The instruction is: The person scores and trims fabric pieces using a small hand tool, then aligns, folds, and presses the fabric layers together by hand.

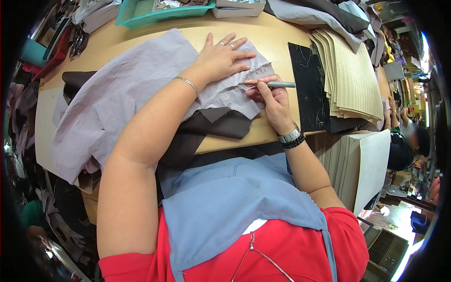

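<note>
My left hand (228, 58) lies with fingers spread on a pale lilac-grey cloth (136, 70), which is creased and spread over the table. In my right hand (273, 96) is a slim silver pen-like tool (282, 84); its thin dark point is directed left at a gathered, seam-like part of the cloth. I cannot make out whether it is a pen or a pointed blade. Some right fingers also rest at the cloth's edge. Under the cloth, dark brown fabric (221, 123) shows near the table's front edge.
A black cloth strip (307, 89) with loose threads lies right of my hands, beside a stack of cream textured sheets (350, 75). A teal basket (164, 16) stands at the back. Thick pale boards (347, 155) are stacked near my right arm. Another person (408, 145) is far right.
</note>
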Demonstrator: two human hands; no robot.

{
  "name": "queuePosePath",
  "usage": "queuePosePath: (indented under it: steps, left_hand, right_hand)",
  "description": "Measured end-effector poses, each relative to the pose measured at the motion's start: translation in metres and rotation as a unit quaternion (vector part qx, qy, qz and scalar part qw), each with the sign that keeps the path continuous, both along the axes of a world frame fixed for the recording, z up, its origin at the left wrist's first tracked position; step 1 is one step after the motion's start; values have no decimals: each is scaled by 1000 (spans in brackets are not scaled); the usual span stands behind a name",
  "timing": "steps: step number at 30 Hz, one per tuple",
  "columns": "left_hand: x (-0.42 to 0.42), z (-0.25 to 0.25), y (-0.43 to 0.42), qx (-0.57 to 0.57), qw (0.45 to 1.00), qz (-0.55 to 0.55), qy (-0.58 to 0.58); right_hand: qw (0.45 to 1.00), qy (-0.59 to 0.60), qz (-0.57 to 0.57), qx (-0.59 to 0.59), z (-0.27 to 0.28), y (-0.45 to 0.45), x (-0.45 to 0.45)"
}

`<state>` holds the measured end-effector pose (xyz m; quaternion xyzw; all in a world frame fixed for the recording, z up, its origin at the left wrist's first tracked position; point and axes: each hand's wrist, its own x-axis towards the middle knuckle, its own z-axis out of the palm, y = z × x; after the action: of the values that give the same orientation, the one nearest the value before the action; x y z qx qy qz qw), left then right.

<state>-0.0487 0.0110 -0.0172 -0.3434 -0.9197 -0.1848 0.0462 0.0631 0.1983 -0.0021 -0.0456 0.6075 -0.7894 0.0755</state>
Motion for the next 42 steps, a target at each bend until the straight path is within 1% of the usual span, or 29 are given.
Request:
queuePosePath:
  steps: [2, 5, 6, 9, 10, 16, 19, 28, 31, 34, 37, 40, 42]
  left_hand:
    - [0, 0, 0, 0, 1000, 1, -1]
    - [1, 1, 1, -6, 1000, -1, -5]
    - [1, 1, 1, -8, 1000, 1, -6]
    - [0, 0, 0, -11, 1000, 1, -1]
    - [-1, -1, 0, -11, 1000, 1, 0]
    - [-1, 0, 1, -12, 1000, 1, -6]
    - [0, 0, 0, 2, 1000, -1, -7]
    - [1, 2, 0, -8, 1000, 2, -11]
    - [1, 2, 0, -8, 1000, 2, -13]
    - [0, 1, 0, -5, 1000, 1, -12]
    - [0, 1, 1, -7, 1000, 1, -12]
    - [0, 1, 0, -6, 1000, -1, -8]
    - [0, 1, 1, -7, 1000, 1, -10]
  right_hand:
    - [999, -24, 6, -35, 2, 1, 6]
    - [992, 82, 95, -12, 18, -24, 26]
    - [992, 100, 76, -3, 15, -27, 24]
    - [997, 27, -66, -36, 13, -28, 11]
    - [997, 3, -76, -28, 8, -25, 6]
    - [996, 9, -78, 30, 0, -22, 5]
    - [996, 4, -90, 5, -1, -22, 5]
    - [997, 13, -54, 54, -3, -22, 5]
    - [997, 14, -56, 48, -3, -23, 6]
    - [994, 35, -48, 88, -6, -22, 4]
    - [996, 11, -51, 68, -2, -23, 3]
    - [998, -15, -22, 52, -7, -18, -4]
    - [998, -12, -7, 62, -6, -18, -6]
